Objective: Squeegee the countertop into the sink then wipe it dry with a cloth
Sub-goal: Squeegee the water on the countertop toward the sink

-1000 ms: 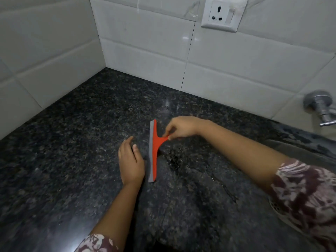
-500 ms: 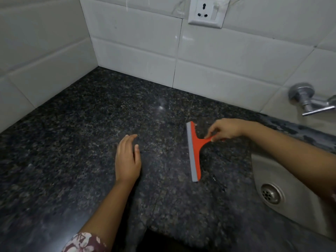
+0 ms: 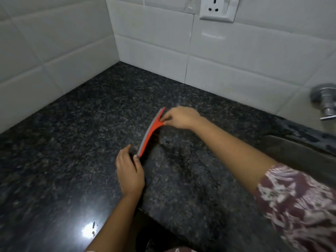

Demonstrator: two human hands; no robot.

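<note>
A red squeegee (image 3: 149,134) with a grey rubber blade stands slanted on the dark speckled granite countertop (image 3: 72,142). My right hand (image 3: 179,117) pinches its short handle at the far end. My left hand (image 3: 130,171) rests flat on the stone, fingers together, its fingertips right beside the blade's near end. A wet streaked patch (image 3: 181,157) lies to the right of the blade. The sink's edge (image 3: 294,151) shows at the right, mostly out of frame. No cloth is in view.
White tiled walls (image 3: 154,42) meet in a corner behind the counter. A wall socket (image 3: 217,10) sits high on the back wall. A metal tap (image 3: 325,102) juts out at the right edge. The counter's front edge runs below my left forearm.
My right hand has carried the squeegee back left, away from the sink, to beside my left hand. The blade now sits slanted. The view has swung left, so the sink drain is gone.
</note>
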